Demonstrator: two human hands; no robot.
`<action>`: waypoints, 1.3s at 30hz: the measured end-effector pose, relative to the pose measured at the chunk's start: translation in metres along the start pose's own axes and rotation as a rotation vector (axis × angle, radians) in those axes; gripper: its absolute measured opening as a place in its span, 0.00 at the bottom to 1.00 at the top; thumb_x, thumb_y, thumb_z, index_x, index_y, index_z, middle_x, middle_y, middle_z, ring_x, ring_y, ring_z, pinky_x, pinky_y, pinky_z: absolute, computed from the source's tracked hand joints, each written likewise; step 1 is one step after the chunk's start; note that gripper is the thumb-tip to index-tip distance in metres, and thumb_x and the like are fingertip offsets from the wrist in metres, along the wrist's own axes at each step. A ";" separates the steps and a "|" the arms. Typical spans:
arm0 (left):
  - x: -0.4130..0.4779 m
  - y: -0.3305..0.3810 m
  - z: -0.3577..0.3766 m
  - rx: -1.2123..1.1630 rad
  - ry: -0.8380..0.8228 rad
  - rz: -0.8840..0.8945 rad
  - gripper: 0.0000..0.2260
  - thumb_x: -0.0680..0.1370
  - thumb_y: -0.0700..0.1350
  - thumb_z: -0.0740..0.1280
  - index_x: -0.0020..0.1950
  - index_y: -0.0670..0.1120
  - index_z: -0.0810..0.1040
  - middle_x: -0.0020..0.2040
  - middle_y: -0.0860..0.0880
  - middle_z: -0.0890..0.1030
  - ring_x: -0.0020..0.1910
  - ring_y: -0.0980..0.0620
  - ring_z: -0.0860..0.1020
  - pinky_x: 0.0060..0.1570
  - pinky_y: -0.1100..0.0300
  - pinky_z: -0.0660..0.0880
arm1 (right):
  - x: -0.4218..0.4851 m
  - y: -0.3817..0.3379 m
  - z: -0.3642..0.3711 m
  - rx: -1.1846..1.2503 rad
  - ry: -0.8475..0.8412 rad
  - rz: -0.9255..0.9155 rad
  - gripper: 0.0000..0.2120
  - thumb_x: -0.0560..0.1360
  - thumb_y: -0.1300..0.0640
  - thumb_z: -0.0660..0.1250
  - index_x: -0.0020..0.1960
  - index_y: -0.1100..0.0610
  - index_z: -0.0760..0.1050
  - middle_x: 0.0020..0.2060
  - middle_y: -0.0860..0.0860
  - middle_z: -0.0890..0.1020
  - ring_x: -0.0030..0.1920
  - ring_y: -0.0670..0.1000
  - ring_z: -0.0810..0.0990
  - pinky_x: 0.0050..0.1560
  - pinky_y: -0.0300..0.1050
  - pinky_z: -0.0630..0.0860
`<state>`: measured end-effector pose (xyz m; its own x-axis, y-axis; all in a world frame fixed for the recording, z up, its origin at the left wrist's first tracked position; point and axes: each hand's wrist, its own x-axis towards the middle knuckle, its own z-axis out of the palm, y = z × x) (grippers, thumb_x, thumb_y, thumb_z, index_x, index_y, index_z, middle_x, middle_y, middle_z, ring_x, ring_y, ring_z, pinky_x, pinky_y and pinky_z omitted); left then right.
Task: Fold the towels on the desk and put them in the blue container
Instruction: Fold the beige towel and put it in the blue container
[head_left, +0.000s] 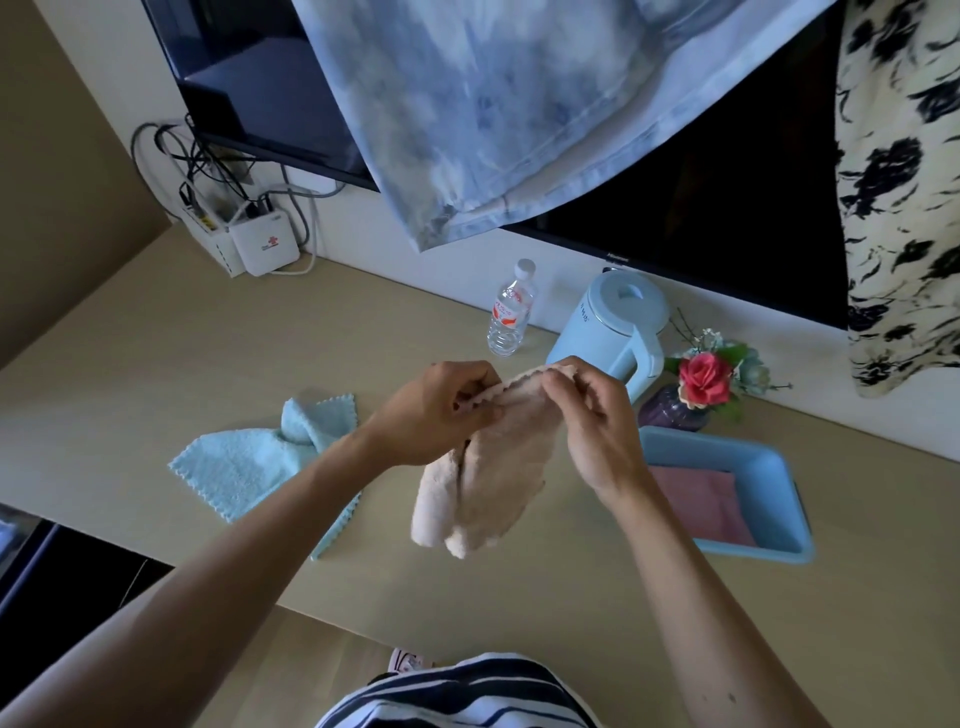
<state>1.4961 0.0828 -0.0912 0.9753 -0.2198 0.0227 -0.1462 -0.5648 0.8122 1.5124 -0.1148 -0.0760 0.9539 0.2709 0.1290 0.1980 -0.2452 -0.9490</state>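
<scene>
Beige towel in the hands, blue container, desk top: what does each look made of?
Beige towel: soft fluffy microfibre or terry, likely; fuzzy nap, zigzag-cut edge, hangs limp from the left hand and right hand. Blue container: moulded plastic by its look; smooth matte walls, rounded corners. Desk: pale wood-look laminate, probably; flat, even, faint sheen.

The pale beige wooden desk (218, 353) carries a crumpled light-blue terry towel (249, 467) at nine o'clock, a clear plastic water bottle (509, 312) at twelve, a light-blue electric kettle (613, 327) at one, a purple flower vase (670, 413) at two, a shallow blue plastic container (769, 478) at three and a white router box (265, 244) at eleven.
</scene>
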 end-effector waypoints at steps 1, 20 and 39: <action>0.000 -0.001 0.002 0.039 0.028 -0.009 0.03 0.76 0.44 0.70 0.45 0.47 0.76 0.35 0.50 0.79 0.35 0.49 0.74 0.37 0.54 0.72 | 0.001 -0.002 -0.002 0.022 -0.001 -0.001 0.18 0.81 0.54 0.62 0.37 0.64 0.66 0.32 0.59 0.65 0.36 0.52 0.64 0.40 0.52 0.62; -0.015 -0.018 -0.017 0.177 0.078 -0.007 0.15 0.72 0.31 0.65 0.51 0.48 0.82 0.41 0.54 0.84 0.41 0.56 0.82 0.40 0.64 0.76 | -0.003 0.015 -0.052 0.273 0.370 0.170 0.28 0.75 0.45 0.70 0.40 0.70 0.66 0.36 0.58 0.68 0.37 0.54 0.65 0.38 0.48 0.62; -0.009 -0.046 -0.038 0.110 0.264 -0.046 0.04 0.77 0.41 0.73 0.50 0.49 0.85 0.44 0.58 0.85 0.46 0.65 0.81 0.47 0.76 0.72 | -0.030 0.049 -0.066 0.186 0.362 0.317 0.13 0.82 0.55 0.65 0.41 0.44 0.81 0.48 0.69 0.78 0.55 0.59 0.81 0.65 0.59 0.74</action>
<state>1.5004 0.1408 -0.1069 0.9886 0.0143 0.1500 -0.1040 -0.6554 0.7481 1.5083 -0.1966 -0.1074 0.9840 -0.1376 -0.1133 -0.1256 -0.0844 -0.9885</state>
